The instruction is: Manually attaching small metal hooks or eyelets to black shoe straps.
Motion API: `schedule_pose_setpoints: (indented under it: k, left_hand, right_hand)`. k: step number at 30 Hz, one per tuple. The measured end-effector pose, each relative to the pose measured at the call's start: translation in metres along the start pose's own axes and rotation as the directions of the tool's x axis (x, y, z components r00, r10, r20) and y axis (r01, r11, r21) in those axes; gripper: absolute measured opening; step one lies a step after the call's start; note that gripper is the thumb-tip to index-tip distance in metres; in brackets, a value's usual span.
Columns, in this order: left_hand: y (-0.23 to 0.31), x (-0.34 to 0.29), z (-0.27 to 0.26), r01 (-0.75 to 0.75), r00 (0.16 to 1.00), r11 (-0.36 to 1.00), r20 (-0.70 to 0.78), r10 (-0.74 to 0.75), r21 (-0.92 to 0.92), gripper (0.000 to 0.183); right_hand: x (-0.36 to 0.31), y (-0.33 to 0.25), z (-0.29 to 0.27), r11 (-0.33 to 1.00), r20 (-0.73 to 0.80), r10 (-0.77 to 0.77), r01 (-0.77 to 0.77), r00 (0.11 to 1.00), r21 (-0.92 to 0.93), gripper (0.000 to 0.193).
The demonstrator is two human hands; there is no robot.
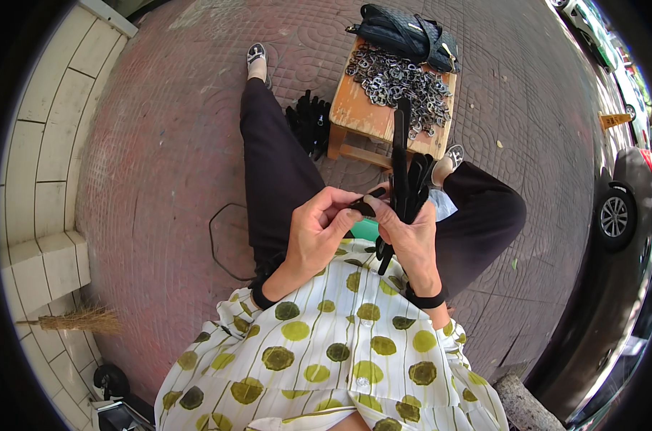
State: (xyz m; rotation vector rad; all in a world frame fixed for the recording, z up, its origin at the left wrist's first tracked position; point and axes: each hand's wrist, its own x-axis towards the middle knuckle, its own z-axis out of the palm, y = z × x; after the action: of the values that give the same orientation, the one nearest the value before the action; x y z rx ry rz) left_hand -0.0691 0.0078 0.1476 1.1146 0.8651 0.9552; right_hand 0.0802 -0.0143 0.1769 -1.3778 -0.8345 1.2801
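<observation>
Both of my hands meet in front of my lap, fingertips close together. My left hand point(321, 224) is closed, pinching one end of a black strap point(364, 207). The thumb of my right hand point(412, 237) presses on that same end from the other side. Several more black straps point(416, 183) are bunched in my right hand, one long one sticking up toward the stool. Whether a small metal piece sits between the fingertips I cannot tell. Beyond the hands, a pile of small silver metal buckles point(405, 85) covers much of a wooden stool point(362, 115).
A black handbag point(405, 34) lies at the stool's far end. Beside the stool, a bundle of black straps point(310, 123) is on the paved ground. Something green point(366, 229) shows under my hands. A straw broom point(81, 320) rests by the left wall; parked cars point(613, 237) line the right.
</observation>
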Motion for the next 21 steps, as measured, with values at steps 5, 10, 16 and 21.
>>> schedule_pose_setpoints:
  k: [5,10,16,21]
  left_hand:
    - [0.004,-0.004,0.001,-0.023,0.999,0.999,-0.031,0.022,-0.026,0.023]
    - [-0.003,-0.001,-0.001,-0.005,0.999,1.000,-0.041,0.004,-0.024,0.016]
    - [0.002,0.003,-0.002,0.161,0.982,0.963,0.134,-0.134,-0.218,0.032]
    - [0.005,0.006,-0.004,0.338,0.941,0.794,0.178,-0.287,-0.505,0.031]
  right_hand:
    - [-0.005,-0.002,0.000,0.987,0.025,-0.088,0.090,0.996,-0.133,0.009]
    - [-0.004,0.000,-0.003,0.937,0.061,-0.148,0.160,0.987,-0.311,0.012]
    - [-0.003,0.002,-0.001,0.998,0.009,-0.029,0.029,1.000,0.051,0.014]
    - [-0.001,0.009,-0.004,0.995,-0.035,-0.067,0.064,0.997,-0.080,0.011]
